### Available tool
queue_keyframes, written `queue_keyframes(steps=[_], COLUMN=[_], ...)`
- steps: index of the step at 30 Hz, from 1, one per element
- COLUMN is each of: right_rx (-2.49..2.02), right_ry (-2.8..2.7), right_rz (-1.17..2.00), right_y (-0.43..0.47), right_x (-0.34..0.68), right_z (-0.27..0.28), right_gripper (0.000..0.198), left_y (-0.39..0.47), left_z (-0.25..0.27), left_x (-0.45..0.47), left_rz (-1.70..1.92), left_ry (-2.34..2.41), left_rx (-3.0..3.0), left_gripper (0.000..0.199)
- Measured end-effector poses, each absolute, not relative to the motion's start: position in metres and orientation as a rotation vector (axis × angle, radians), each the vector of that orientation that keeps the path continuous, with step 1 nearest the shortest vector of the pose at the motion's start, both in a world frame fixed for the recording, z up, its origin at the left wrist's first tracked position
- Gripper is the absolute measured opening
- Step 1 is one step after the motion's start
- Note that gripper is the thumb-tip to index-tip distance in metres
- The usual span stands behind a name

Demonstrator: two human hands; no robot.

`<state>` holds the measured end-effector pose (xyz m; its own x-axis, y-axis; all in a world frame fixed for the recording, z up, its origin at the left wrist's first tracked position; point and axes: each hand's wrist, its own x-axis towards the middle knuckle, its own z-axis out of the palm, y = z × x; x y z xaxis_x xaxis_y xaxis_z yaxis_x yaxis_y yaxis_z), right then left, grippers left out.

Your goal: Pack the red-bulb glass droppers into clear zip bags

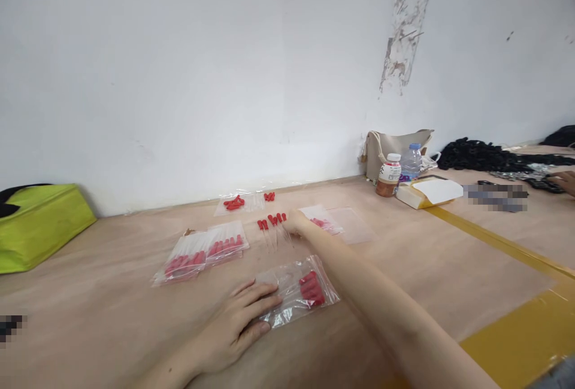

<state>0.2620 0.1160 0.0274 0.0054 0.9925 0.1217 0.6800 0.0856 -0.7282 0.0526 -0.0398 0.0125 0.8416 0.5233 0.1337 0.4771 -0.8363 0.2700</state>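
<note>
My left hand (pixel 245 320) lies open, its fingers stretched out with their tips on the left end of a clear plastic bag (pixel 287 311). In that bag are several droppers, their red bulbs (pixel 311 288) at the right end. My right hand (pixel 295 221) reaches far forward beside loose glass droppers with red bulbs (pixel 274 219); its fingers are mostly hidden. To the left, filled dropper bags (pixel 184 260) lie overlapping. Another bag with red bulbs (pixel 323 219) lies just right of my right hand. Behind, near the wall, are more red-bulbed droppers (pixel 234 202) on clear plastic.
A yellow-green bag (pixel 40 227) stands at the left. To the right are a cloth bag (pixel 375 152), a brown drink bottle (pixel 389 175), a clear bottle (pixel 411 161) and a box (pixel 426 191). Black material (pixel 476 154) lies further right, near another person's hand (pixel 563 181).
</note>
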Motion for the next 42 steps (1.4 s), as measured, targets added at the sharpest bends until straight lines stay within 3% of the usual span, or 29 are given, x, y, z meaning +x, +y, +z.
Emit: queue_keyframes(steps=[5, 8, 18, 25, 33, 42], right_rx=[-1.596, -1.335, -1.106, -0.994, -1.211, -1.307], right_ry=[-1.592, -1.36, -1.02, -0.923, -1.303, -1.494], right_rz=[0.643, 0.783, 0.835, 1.121, 1.265, 1.294], right_y=[0.068, 0.029, 0.002, -0.011, -0.02, -0.009], right_x=[0.297, 0.325, 0.342, 0.325, 0.328, 0.321], right_z=[0.026, 0.012, -0.017, -0.016, -0.014, -0.018], right_gripper=[0.045, 0.054, 0.055, 0.046, 0.03, 0.027], left_y=[-0.039, -0.039, -0.04, -0.041, -0.04, -0.04], left_z=[0.012, 0.013, 0.01, 0.011, 0.009, 0.01], left_x=[0.053, 0.053, 0.053, 0.054, 0.052, 0.053], left_rz=[0.266, 0.285, 0.345, 0.305, 0.261, 0.262], left_ry=[0.782, 0.782, 0.815, 0.852, 0.899, 0.9], left_rx=[2.813, 2.812, 2.797, 2.785, 2.763, 2.766], left_gripper=[0.039, 0.041, 0.048, 0.049, 0.05, 0.05])
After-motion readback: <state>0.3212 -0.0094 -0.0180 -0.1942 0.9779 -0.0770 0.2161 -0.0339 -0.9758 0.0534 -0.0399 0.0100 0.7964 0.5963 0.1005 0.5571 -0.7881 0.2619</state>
